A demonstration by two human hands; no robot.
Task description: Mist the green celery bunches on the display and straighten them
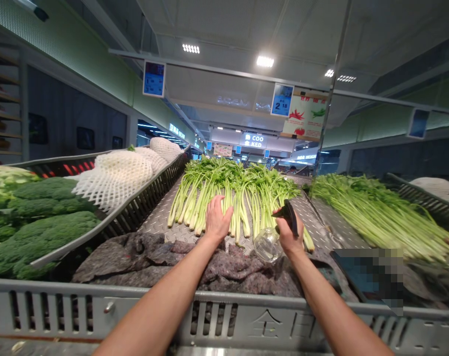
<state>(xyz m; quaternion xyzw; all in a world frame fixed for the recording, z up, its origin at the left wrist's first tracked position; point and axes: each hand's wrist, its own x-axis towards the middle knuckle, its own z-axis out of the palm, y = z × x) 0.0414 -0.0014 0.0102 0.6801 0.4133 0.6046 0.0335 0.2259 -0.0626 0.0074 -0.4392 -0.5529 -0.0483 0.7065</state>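
Observation:
My left hand (217,217) lies flat with fingers stretched out on the stem ends of a pile of celery (227,190) in a metal display bin. My right hand (289,232) is closed round a clear spray bottle (267,244) with a black trigger head, held just over the near ends of the stalks. Grey felt cloths (165,259) cover the bin floor in front of the celery.
A slotted metal rail (98,304) runs across the front. Broccoli (35,222) and net-wrapped white produce (116,175) fill the left bin. A mirrored divider (322,143) stands on the right with more celery (376,212) beyond. Price signs (282,100) hang overhead.

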